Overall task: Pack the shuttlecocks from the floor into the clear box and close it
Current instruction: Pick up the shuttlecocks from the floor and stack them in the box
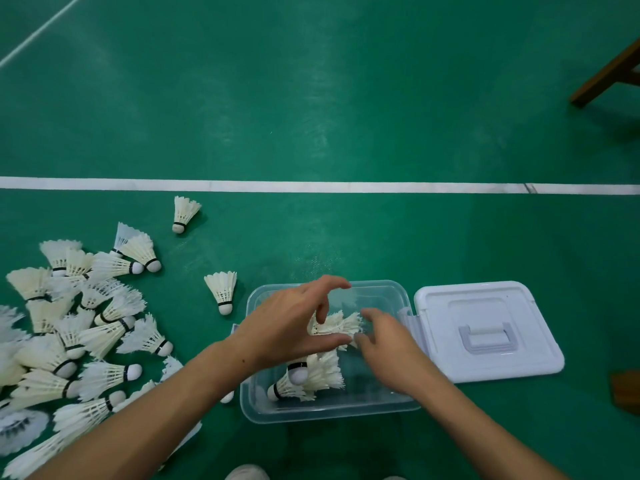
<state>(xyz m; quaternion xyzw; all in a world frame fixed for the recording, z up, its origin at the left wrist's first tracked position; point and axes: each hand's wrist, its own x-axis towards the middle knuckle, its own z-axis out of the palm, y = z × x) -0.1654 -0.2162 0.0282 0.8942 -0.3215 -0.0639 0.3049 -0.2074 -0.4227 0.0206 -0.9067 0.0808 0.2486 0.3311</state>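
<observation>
Green court floor fills view. White line runs straight across, edge to edge — dark scuff mark on it near right end. Second white line slants through top left corner. Wooden leg angles in at top right edge — brown wooden piece at lower right edge, cropped. White shoe tip at bottom edge.

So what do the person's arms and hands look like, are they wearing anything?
Both arms are bare as far as the picture shows: no sleeves, no gloves. The left hand and right hand show no rings, and the wrists have no watch or bracelet. There is a small dark dot on the left forearm near the wrist.
</observation>
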